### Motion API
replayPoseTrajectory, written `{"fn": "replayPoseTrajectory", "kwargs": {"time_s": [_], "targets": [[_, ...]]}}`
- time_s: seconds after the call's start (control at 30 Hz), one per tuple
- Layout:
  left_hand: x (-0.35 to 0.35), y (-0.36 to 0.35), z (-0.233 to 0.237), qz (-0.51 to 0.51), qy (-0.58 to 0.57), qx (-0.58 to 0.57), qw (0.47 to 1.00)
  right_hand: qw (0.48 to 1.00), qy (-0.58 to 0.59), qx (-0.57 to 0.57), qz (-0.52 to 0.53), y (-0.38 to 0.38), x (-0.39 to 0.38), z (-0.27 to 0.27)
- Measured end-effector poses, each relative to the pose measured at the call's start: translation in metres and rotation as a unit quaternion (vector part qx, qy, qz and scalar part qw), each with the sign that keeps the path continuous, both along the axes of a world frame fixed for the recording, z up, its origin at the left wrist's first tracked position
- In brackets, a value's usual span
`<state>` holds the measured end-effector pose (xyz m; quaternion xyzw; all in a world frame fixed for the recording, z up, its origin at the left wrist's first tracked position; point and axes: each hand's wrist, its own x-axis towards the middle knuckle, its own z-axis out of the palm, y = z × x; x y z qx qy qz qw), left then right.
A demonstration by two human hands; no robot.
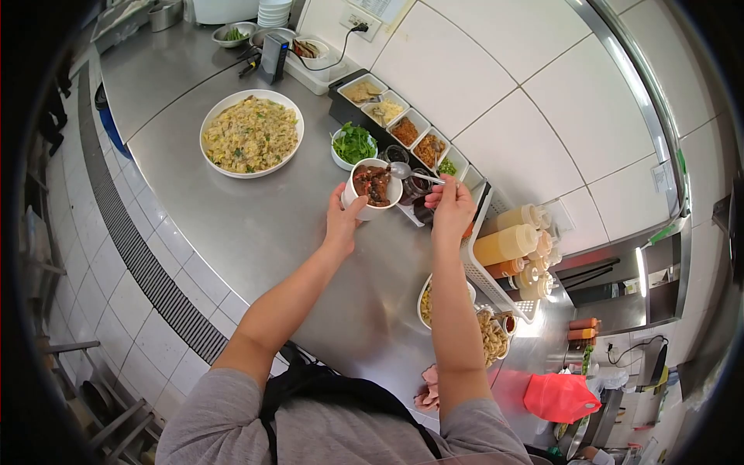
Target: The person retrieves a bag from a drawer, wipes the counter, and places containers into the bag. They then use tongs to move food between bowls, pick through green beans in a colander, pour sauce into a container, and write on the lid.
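My left hand (344, 218) is closed around a white bowl (358, 208) of dark reddish-brown food, held above the steel counter. In my right hand (451, 205) is a metal spoon (422, 177), gripped by its handle, its bowl end over the white bowl's right rim. Just behind the bowl sits a dish of green leaves (354, 145). Dark jars (415, 188) stand under and beside the spoon, partly hidden by it. A black topping rack (341, 105) with several white tubs of chopped toppings runs along the wall. To the left, a large white plate (208, 159) carries fried rice.
A white basket (496, 285) of squeeze bottles (508, 245) stands right of my right arm. Bowls of food (494, 341) sit partly behind that arm. A red bag (559, 397) lies at the lower right. The steel counter's edge (178, 242) curves along the left above a tiled floor.
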<state>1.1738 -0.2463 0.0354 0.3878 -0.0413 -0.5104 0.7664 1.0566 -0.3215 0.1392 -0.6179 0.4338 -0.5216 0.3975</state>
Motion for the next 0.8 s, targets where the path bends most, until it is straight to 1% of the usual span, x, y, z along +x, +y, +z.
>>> {"fn": "replayPoseTrajectory", "kwargs": {"time_s": [0.03,0.07,0.13,0.2,0.23,0.27,0.3,0.33,0.37,0.4,0.47,0.53,0.6,0.63,0.67,0.7,0.73,0.8], "targets": [[0.000,0.000,0.000,0.002,0.005,-0.003,1.000,0.999,-0.032,0.026,-0.014,-0.007,-0.001,-0.002],[-0.001,0.000,0.000,0.002,0.003,-0.004,1.000,0.999,-0.033,0.025,-0.014,-0.015,0.000,-0.005],[-0.002,0.003,0.000,0.001,0.006,0.006,1.000,0.999,-0.003,-0.001,-0.032,-0.029,0.009,-0.011],[-0.003,0.010,0.003,-0.004,0.002,0.016,1.000,0.993,0.084,-0.064,-0.047,-0.047,0.023,-0.023],[-0.004,0.013,0.003,-0.009,0.001,0.028,1.000,0.990,0.137,-0.011,-0.016,-0.052,0.028,-0.025],[-0.005,0.015,-0.003,0.001,0.017,0.006,1.000,0.947,0.307,-0.089,-0.011,-0.080,0.028,-0.048],[-0.008,0.018,-0.010,0.000,0.033,-0.016,0.999,0.925,0.370,-0.075,-0.041,-0.055,0.030,-0.020],[-0.009,0.025,-0.009,-0.008,0.030,-0.021,0.999,0.923,0.364,-0.115,-0.048,-0.045,0.025,-0.016],[-0.009,0.036,-0.005,-0.016,0.029,-0.024,0.999,0.900,0.367,-0.218,-0.088,-0.034,0.015,-0.020],[-0.008,0.046,-0.007,-0.033,0.017,-0.017,0.999,0.911,0.363,-0.177,-0.085,-0.007,0.002,0.001],[-0.006,0.069,-0.008,-0.044,-0.001,-0.016,0.999,0.950,0.282,-0.131,-0.007,0.032,-0.035,0.009],[-0.008,0.092,-0.009,-0.058,-0.015,-0.012,0.998,0.954,0.273,-0.124,-0.030,0.064,-0.078,-0.010],[-0.012,0.117,-0.004,-0.070,-0.028,-0.005,0.997,0.937,0.291,-0.160,-0.105,0.090,-0.130,-0.010],[-0.016,0.130,-0.001,-0.079,-0.044,0.004,0.996,0.896,0.282,-0.302,-0.164,0.083,-0.170,-0.025],[-0.021,0.139,0.004,-0.087,-0.059,0.014,0.994,0.871,0.301,-0.278,-0.271,0.088,-0.197,-0.010],[-0.028,0.147,0.010,-0.090,-0.063,0.017,0.994,0.888,0.241,-0.199,-0.338,0.082,-0.234,-0.008],[-0.038,0.156,0.016,-0.104,-0.059,0.017,0.993,0.866,0.209,-0.184,-0.415,0.068,-0.267,-0.004],[-0.058,0.171,0.018,-0.116,-0.054,0.018,0.992,0.897,0.109,-0.065,-0.424,0.027,-0.331,-0.018]]}}
